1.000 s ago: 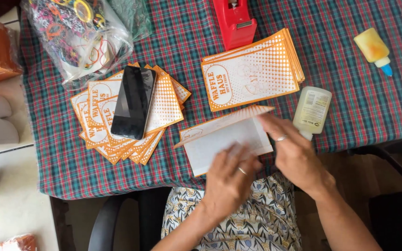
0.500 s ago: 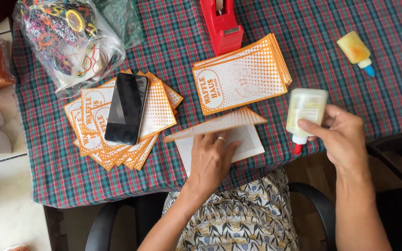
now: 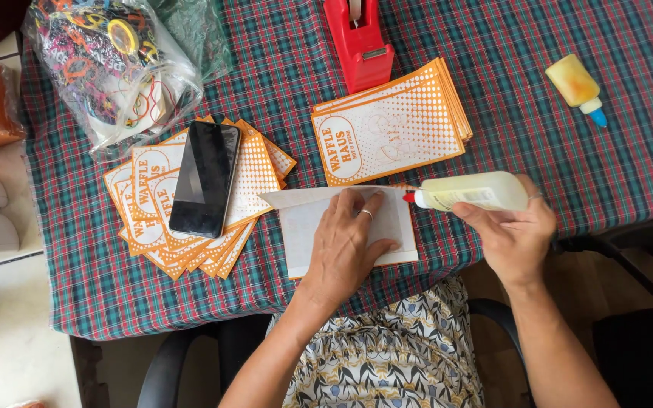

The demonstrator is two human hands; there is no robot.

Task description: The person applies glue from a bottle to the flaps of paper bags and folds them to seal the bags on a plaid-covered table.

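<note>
Head view, centre: your left hand point(image 3: 349, 245) lies flat, pinning the paper bag point(image 3: 307, 227) steady; your right hand point(image 3: 515, 238) grips the glue bottle point(image 3: 474, 191), nozzle at the flap

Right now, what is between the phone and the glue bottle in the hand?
In the head view, the left hand lies between them, pressing flat on a white paper bag. The phone rests on orange bags; the right hand holds the glue bottle.

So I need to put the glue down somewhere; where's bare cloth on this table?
Bare cloth lies right of the neat orange paper stack, below the yellow bottle. Crowded: the fanned stack with the phone, the plastic bag, and the left hand pressing the white sheet.
</note>
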